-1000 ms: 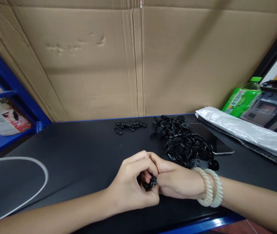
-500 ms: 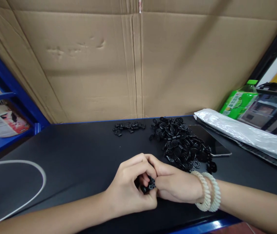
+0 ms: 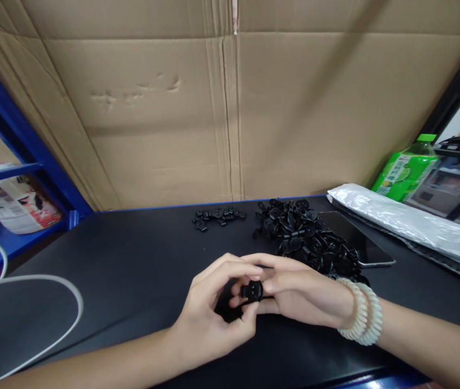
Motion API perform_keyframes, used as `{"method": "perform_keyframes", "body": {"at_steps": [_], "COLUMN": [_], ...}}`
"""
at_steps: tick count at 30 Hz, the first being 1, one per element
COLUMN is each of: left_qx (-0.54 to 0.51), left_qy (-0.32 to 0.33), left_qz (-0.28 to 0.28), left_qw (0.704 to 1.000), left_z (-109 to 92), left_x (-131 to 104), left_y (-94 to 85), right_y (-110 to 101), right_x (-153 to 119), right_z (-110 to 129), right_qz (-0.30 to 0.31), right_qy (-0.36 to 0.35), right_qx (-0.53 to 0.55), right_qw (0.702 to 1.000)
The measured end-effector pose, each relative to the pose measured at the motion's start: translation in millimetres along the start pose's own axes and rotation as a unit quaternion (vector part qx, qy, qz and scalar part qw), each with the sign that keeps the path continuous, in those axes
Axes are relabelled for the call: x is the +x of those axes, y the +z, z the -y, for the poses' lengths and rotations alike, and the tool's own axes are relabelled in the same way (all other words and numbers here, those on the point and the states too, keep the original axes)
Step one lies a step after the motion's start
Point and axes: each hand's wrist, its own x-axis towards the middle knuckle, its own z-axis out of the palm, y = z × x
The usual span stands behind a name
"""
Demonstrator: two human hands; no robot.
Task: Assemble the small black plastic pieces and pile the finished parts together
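Close to the table's front edge, a small black round plastic part (image 3: pixel 253 292) with a short tab on its left side is held between my hands. The curled fingers and thumb of my left hand (image 3: pixel 213 310) close around it from the left. From the right, my right hand (image 3: pixel 298 289) grips its edge with the thumb, its other fingers partly hidden behind. Beyond my right hand lies a large heap of similar black round parts (image 3: pixel 294 229). A smaller group of little black pieces (image 3: pixel 217 216) lies farther back, left of that heap.
A dark flat tablet-like panel (image 3: pixel 347 237) lies partly under the heap. Silvery plastic wrapping (image 3: pixel 408 216) and a green-labelled bottle (image 3: pixel 406 167) are on the right. A white cable (image 3: pixel 78 302) loops at left. Cardboard (image 3: pixel 157 119) stands behind the black tabletop (image 3: pixel 132 259).
My right hand has loosened and turned, its fingers less tightly closed. The black part shows more openly between my hands. The view has shifted slightly.
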Motion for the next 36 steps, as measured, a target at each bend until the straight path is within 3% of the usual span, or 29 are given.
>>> {"method": "perform_keyframes", "body": {"at_steps": [7, 13, 23, 36], "left_qx": [-0.023, -0.023, -0.024, 0.002], "left_qy": [0.011, 0.013, 0.008, 0.002], "left_qz": [0.023, 0.007, 0.015, 0.041], "left_qw": [0.999, 1.0, 1.0, 0.999], "left_z": [-1.9, -0.9, -6.0, -3.8], "left_x": [2.1, 9.1, 7.7, 8.6], "left_y": [-1.6, -4.9, -3.5, 3.2], "right_y": [0.1, -2.6, -1.9, 3.6], "right_x": [0.8, 0.7, 1.8, 5.1], "right_z": [-1.9, -2.7, -4.4, -21.7], "right_qz": [-0.009, -0.042, -0.005, -0.076], "right_qy": [-0.023, -0.014, 0.011, -0.019], "right_qx": [-0.053, -0.068, -0.05, -0.127], "right_qw": [0.998, 0.997, 0.999, 0.989]}}
